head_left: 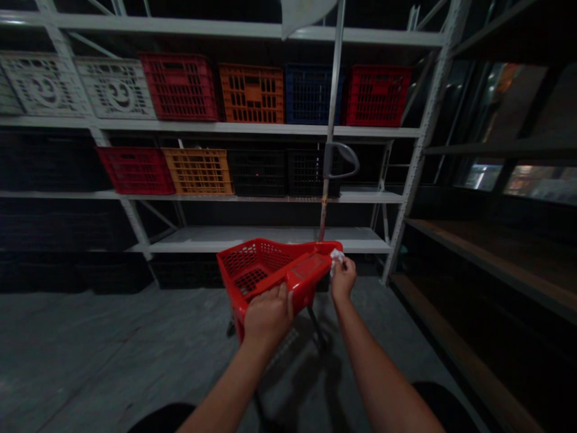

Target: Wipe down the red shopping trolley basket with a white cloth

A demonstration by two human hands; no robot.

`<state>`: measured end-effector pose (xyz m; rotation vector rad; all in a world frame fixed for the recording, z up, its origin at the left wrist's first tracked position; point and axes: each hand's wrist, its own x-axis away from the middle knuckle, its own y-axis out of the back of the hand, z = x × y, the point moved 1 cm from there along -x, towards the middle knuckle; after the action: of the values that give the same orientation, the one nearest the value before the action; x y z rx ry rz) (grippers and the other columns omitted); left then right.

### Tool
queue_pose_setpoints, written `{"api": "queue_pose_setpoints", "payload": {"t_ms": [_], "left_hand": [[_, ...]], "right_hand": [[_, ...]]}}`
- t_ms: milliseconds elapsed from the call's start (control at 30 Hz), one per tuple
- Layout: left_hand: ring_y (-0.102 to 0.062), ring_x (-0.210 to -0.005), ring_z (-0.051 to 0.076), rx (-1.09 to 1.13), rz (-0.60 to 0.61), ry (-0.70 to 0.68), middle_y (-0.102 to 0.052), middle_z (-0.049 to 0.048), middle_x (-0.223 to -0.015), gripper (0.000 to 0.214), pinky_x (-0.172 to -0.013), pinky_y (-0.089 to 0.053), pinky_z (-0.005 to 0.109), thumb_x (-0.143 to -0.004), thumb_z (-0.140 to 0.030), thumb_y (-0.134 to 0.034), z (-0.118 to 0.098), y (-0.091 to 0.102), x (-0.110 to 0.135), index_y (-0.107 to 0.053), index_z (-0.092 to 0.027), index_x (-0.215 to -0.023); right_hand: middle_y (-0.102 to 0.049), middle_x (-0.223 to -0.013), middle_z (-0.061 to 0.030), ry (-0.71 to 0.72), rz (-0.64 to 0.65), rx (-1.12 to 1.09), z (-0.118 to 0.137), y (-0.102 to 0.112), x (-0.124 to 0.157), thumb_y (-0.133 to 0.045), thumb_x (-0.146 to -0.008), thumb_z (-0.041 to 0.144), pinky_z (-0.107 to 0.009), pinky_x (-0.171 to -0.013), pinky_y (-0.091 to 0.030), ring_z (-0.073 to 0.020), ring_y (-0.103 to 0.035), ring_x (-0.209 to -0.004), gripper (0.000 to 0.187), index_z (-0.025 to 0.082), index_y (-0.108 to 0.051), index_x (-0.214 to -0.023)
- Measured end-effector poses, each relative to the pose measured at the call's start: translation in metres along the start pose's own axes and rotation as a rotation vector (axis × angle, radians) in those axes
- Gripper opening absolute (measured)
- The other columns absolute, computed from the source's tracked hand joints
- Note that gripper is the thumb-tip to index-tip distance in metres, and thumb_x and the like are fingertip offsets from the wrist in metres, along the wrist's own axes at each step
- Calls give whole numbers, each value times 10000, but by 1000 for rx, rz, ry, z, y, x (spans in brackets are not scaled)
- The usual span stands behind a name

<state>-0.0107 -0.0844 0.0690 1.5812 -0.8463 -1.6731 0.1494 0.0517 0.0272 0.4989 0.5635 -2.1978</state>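
A red plastic shopping basket (265,267) on wheels is tilted up in front of me. My left hand (268,316) is closed over its near rim and holds it. My right hand (343,278) is closed on a small white cloth (336,258) and presses it against the basket's right corner. A tall grey pull handle (331,120) rises from behind the basket, with a looped grip partway up.
White metal shelving (252,129) stands ahead with red, orange, blue, black and white crates in two rows. A lower shelf board (265,237) is behind the basket. Dark wooden shelves (491,264) run along the right. The floor (99,349) is grey concrete.
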Motion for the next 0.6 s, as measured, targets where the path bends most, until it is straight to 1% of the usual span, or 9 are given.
{"api": "queue_pose_setpoints", "payload": {"t_ms": [67,167,233,300,367,433,500,567,600], "left_hand": [[-628,-796,212,-5,-17,-13,-669,112,-935,436,-683,-460,322,-863,-365,-268,4,-1,2,-577,-159,-1091],[-627,-803,217,-18,-33,-36,-671,104,-949,467,-698,-466,331,-866,-414,-257,13,0,4,-585,-162,-1082],[-628,-795,221,-23,-34,-36,-676,96,-939,480,-699,-468,337,-861,-446,-259,19,2,5,-586,-170,-1080],[-628,-792,224,-18,-30,-30,-681,94,-920,489,-698,-469,337,-847,-481,-284,25,4,5,-582,-176,-1086],[-628,-798,227,-6,-25,-23,-683,94,-912,495,-703,-467,336,-829,-511,-316,29,6,6,-586,-181,-1082],[-628,-802,229,1,-25,-17,-682,93,-919,497,-712,-464,338,-819,-525,-328,32,7,6,-594,-187,-1068],[-627,-809,230,2,-20,-11,-680,92,-929,493,-712,-461,339,-820,-526,-326,34,7,7,-598,-194,-1061],[-623,-819,233,-1,-9,-1,-680,90,-932,488,-708,-459,339,-822,-525,-322,35,7,7,-598,-200,-1060],[-622,-821,235,-4,-1,4,-680,89,-932,485,-706,-458,339,-822,-524,-323,36,7,7,-597,-203,-1061]], "right_hand": [[-591,-968,-112,110,65,50,3,6,-1,-457,-771,299,-328,-812,-408,-193,-534,-908,262,130,-637,-860],[-615,-995,-88,331,313,155,12,13,5,-419,-818,230,-338,-883,-373,-186,-502,-990,271,171,-649,-950],[-627,-974,-80,399,438,264,17,15,-1,-430,-820,210,-339,-880,-367,-185,-501,-982,264,186,-659,-949],[-627,-964,-80,412,500,424,19,15,-16,-460,-808,207,-361,-871,-349,-195,-504,-967,237,197,-672,-912],[-635,-950,-76,420,547,603,22,14,-36,-488,-798,206,-405,-884,-296,-213,-499,-972,206,213,-678,-879],[-654,-900,-73,432,626,733,27,10,-51,-491,-802,203,-427,-891,-251,-220,-514,-946,194,219,-674,-863],[-668,-833,-71,429,784,759,33,3,-59,-473,-817,226,-380,-853,-282,-203,-548,-860,198,213,-669,-846],[-670,-771,-72,384,976,715,40,-9,-60,-466,-823,269,-298,-750,-335,-180,-566,-755,219,195,-668,-778],[-668,-729,-71,352,1052,690,42,-17,-59,-478,-815,288,-268,-685,-345,-169,-566,-699,234,184,-665,-721]]}}
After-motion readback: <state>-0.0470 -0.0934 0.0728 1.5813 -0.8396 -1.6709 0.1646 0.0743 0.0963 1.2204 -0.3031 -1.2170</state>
